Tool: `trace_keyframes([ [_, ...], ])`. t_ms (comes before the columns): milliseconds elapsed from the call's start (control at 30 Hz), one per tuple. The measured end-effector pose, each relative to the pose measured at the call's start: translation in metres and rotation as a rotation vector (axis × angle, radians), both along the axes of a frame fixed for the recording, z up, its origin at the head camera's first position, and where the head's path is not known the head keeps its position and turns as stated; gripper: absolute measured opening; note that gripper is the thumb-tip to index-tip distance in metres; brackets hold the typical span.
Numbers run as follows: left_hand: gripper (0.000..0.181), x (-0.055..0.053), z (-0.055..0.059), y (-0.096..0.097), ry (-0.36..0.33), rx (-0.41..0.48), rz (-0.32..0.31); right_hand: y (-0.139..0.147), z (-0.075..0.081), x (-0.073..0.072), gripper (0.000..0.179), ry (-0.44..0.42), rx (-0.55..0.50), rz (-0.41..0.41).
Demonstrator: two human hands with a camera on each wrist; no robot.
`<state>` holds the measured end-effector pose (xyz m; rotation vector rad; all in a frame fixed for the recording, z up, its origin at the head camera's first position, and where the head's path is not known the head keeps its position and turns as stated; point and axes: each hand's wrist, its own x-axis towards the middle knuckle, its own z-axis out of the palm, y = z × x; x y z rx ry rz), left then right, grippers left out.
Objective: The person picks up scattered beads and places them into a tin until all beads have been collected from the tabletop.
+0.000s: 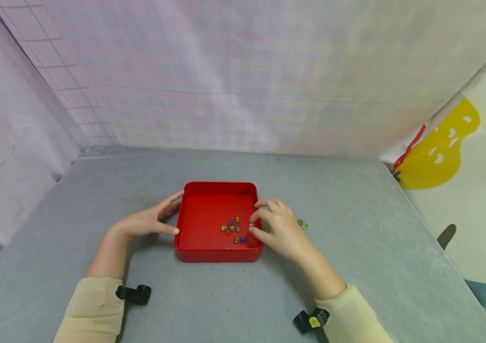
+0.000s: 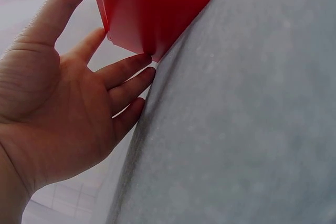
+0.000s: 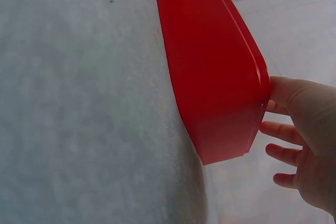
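A square red tray (image 1: 219, 256) with upright walls sits on the grey cloth. Several small glass marbles (image 1: 232, 228), mostly amber and green with a couple of blue ones, lie in its right half. My left hand (image 1: 150, 223) rests against the tray's left wall, thumb and fingers spread; in the left wrist view its fingertips meet the red wall (image 2: 152, 9). Reaching over the right rim, my right hand (image 1: 280, 230) pinches a marble (image 1: 251, 225) between thumb and index finger. In the right wrist view the tray wall (image 3: 215, 66) hides those fingertips.
Two more marbles (image 1: 302, 224) lie on the grey cloth (image 1: 225, 305), just right of my right hand. A pale patterned curtain (image 1: 243, 95) hangs behind the table. White cloth with a yellow shape (image 1: 435, 162) hangs at the right edge.
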<state>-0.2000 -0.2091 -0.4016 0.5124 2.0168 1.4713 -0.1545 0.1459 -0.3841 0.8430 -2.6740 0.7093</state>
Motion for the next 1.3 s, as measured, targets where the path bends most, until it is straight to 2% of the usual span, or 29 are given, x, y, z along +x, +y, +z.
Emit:
trace_keyframes([
  [467,0.094,0.0005,0.0004,0.0004,-0.009,0.000,0.002,0.0011,0.0017,0.0008,0.015,-0.019,0.001,0.000],
  [1000,0.094,0.0011,0.0012,0.0009,-0.002,0.001,0.002,0.0031,0.0040,0.0014,0.014,0.005,-0.014,0.011],
  [1300,0.093,0.0013,0.0020,0.0014,-0.002,0.000,0.000,0.0080,0.0063,0.0022,0.014,-0.010,-0.023,-0.014],
])
